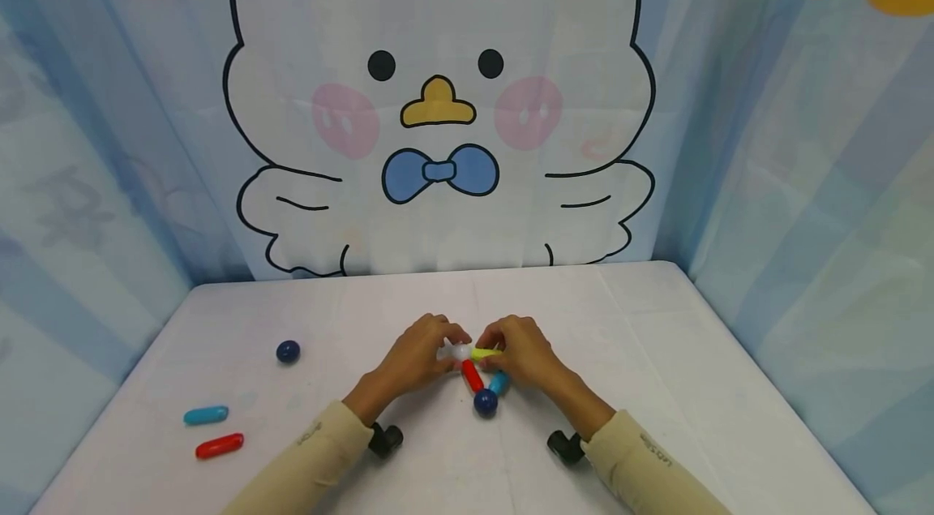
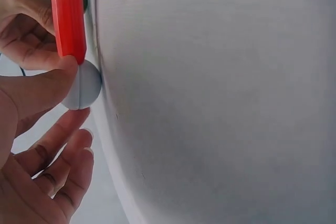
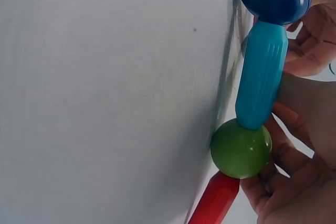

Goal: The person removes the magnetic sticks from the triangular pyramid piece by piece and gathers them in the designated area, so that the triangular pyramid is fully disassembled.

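Observation:
Both hands work on a joined shape of balls and short sticks at the middle of the table. My left hand (image 1: 417, 354) pinches the white ball (image 2: 86, 87) between thumb and fingers. From that ball a red stick (image 1: 472, 375) runs to a dark blue ball (image 1: 486, 402). My right hand (image 1: 524, 353) pinches a yellow stick (image 1: 485, 354) beside the white ball. A light blue stick (image 3: 261, 74) links the dark blue ball to a green ball (image 3: 241, 148), which the right hand hides in the head view. Another red stick (image 3: 215, 200) extends from the green ball.
On the table's left side lie a loose dark blue ball (image 1: 288, 351), a light blue stick (image 1: 206, 415) and a red stick (image 1: 220, 446). A printed curtain (image 1: 438, 231) stands behind the white table (image 1: 620, 320). Black wrist cameras hang under both sleeves.

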A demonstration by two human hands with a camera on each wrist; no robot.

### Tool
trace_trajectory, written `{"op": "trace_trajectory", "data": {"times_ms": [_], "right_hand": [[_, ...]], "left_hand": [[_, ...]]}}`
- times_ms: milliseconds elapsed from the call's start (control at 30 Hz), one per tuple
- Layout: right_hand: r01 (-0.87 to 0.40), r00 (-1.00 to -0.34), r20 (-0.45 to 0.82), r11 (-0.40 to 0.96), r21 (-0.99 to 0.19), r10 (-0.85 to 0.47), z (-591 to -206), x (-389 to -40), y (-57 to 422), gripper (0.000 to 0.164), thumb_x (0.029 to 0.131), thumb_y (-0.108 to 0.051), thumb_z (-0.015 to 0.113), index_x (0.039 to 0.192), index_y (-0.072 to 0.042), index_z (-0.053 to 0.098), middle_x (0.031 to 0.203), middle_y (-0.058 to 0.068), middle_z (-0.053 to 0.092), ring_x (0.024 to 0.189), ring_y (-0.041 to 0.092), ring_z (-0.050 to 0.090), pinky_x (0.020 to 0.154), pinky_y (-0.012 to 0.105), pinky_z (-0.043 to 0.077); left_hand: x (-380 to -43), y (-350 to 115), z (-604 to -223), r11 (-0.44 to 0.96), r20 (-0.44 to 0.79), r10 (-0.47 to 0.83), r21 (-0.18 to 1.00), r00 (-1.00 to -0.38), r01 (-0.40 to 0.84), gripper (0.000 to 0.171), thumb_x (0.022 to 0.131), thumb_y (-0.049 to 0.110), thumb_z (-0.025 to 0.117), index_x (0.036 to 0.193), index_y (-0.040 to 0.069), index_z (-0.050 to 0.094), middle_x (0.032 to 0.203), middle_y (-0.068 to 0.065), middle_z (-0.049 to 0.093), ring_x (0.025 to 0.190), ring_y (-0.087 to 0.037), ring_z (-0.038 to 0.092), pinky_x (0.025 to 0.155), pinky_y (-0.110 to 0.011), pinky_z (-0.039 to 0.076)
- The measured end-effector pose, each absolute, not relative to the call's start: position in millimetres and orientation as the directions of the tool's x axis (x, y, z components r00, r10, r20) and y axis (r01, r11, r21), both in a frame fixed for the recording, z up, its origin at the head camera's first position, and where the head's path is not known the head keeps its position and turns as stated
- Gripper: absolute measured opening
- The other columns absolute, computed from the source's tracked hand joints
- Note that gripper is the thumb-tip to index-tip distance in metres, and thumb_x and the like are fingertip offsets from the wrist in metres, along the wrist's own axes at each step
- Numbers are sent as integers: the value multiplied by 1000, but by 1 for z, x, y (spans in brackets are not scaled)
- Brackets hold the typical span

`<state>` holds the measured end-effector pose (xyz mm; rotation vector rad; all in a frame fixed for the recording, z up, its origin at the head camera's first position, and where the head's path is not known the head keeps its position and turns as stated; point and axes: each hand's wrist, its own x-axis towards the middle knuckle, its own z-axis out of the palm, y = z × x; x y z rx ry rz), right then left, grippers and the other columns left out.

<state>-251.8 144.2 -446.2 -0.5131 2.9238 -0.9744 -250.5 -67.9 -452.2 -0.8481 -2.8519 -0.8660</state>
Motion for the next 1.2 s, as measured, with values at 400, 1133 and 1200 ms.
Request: {"op": "trace_trajectory", "data": {"times_ms": [400,1133,1200], "right_hand": [[-306,-948,108,755,-581,-301,-446,-246,144,13,86,-14,89,96,-17,80,91,-4,74,81,12,58,77,29,48],[-273,-962,178,747,-606,-207,-449,-245,147,20,89,-14,87,106,-13,77,98,-1,76,90,15,66,84,36,56],[-282,-959,186,750,-598,-213,-447,-243,147,19,89,-15,87,106,-14,77,98,-1,76,91,16,66,84,36,56]], "left_hand": [[-247,-69,-453,712,178,479,494,-859,499,27,87,13,88,112,16,78,100,2,73,98,-15,60,88,-37,56],[-244,-69,-452,735,138,455,500,-880,458,26,88,15,88,111,16,76,101,0,75,93,-16,59,80,-30,51],[-244,-69,-452,734,137,456,501,-880,458,26,88,14,88,111,16,76,101,0,74,93,-16,59,80,-30,51]]}}
